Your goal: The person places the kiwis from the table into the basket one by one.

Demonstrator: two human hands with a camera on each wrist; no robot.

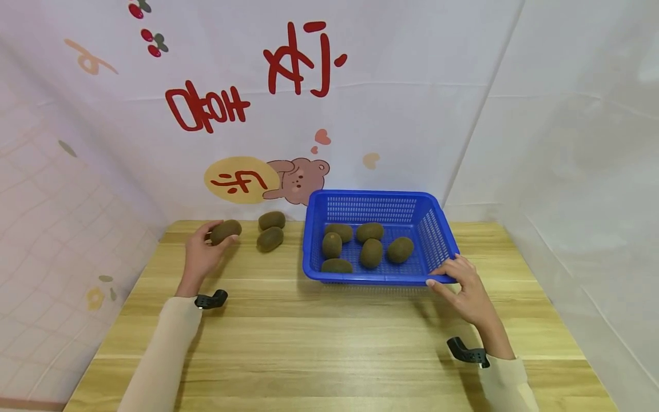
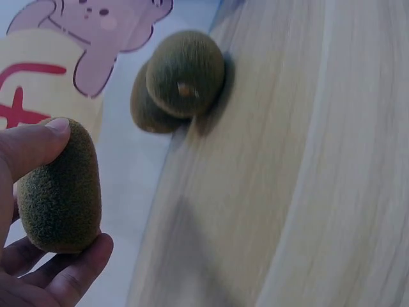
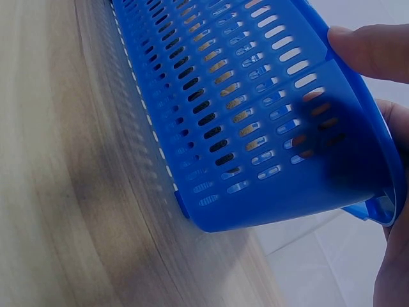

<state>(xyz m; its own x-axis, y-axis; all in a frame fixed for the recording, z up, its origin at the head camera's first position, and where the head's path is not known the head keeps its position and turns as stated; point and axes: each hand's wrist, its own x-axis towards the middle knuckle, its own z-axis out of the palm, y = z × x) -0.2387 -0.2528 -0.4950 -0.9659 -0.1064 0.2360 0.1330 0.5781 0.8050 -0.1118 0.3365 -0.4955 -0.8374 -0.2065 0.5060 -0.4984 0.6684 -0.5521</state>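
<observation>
A brown fuzzy kiwi [image 1: 226,232] is pinched in my left hand [image 1: 202,252], at the back left of the table. In the left wrist view the thumb lies on top of this kiwi [image 2: 62,192] and the fingers curl under its lower end. Just right of it, two more kiwis [image 1: 270,239] lie close together on the wood. My right hand [image 1: 463,289] grips the near right corner of a blue plastic basket [image 1: 381,278], thumb outside the rim and fingers over it. Several kiwis [image 1: 370,253] lie inside the basket, mostly toward its left and middle.
The wooden table [image 1: 309,343] backs onto a white cloth [image 1: 401,126] printed with red characters and a pink bear. More pale cloth hangs at both sides. A black wrist mount [image 1: 211,299] sits on the left sleeve, another black mount [image 1: 467,351] on the right.
</observation>
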